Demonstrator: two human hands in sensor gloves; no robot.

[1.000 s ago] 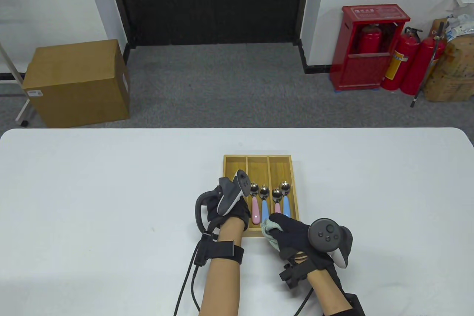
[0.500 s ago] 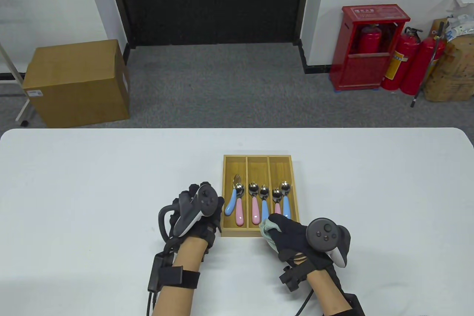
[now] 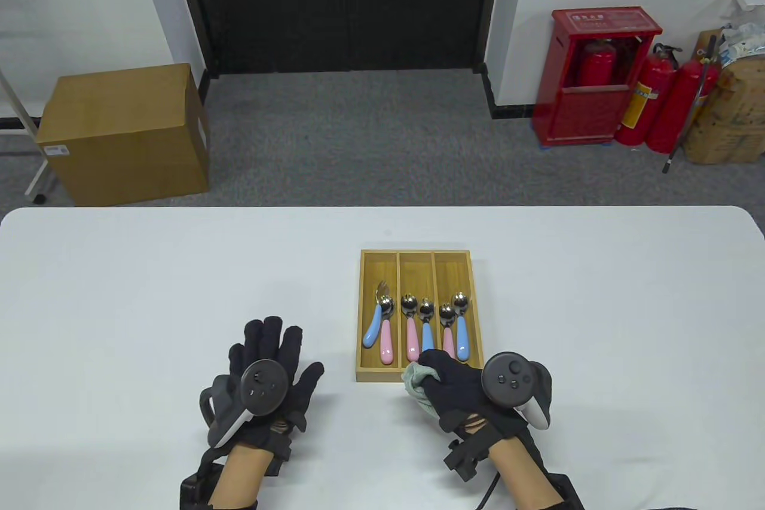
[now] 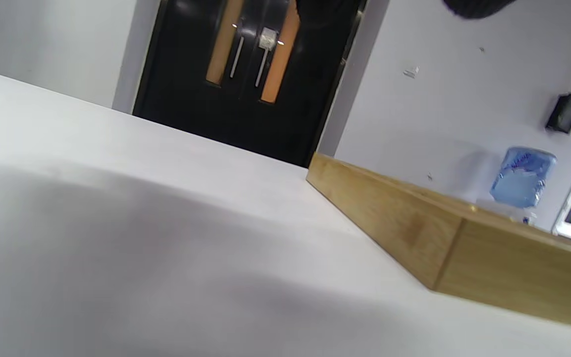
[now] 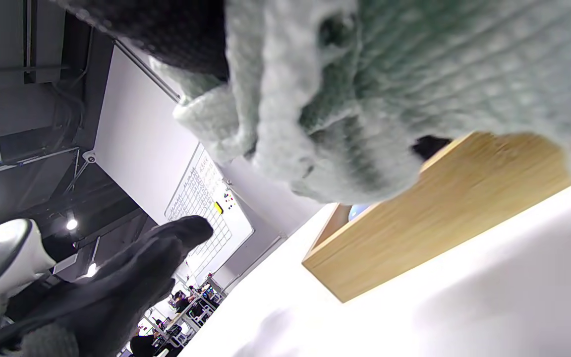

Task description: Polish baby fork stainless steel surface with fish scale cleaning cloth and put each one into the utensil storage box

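The left hand (image 3: 263, 381) has pulled back out of the wooden box (image 3: 418, 374) over the last second and now lies flat on the white table (image 3: 119, 295), at about eight o'clock from the box and well apart from it, fingers straight and spread, holding nothing. Where it was reaching, the left compartment now shows a blue-handled fork (image 3: 375, 323) lying tilted against a pink-handled spoon (image 3: 386, 333). The middle compartment holds a pink and a blue spoon (image 3: 418, 327) side by side, and the right compartment another such pair (image 3: 455, 327). The right hand (image 3: 463, 384) has drifted slightly toward six o'clock but keeps its fingers curled round the pale green cloth (image 3: 415, 381), bunched up just at the box's near edge; the right wrist view shows the cloth (image 5: 345, 94) hanging above the wooden wall. Beyond the table the floor is grey carpet, with a cardboard carton (image 3: 125, 133) at ten o'clock, a dark doorway (image 3: 340, 2) at twelve, and a red cabinet (image 3: 597, 91) with fire extinguishers (image 3: 663, 103) at two o'clock.
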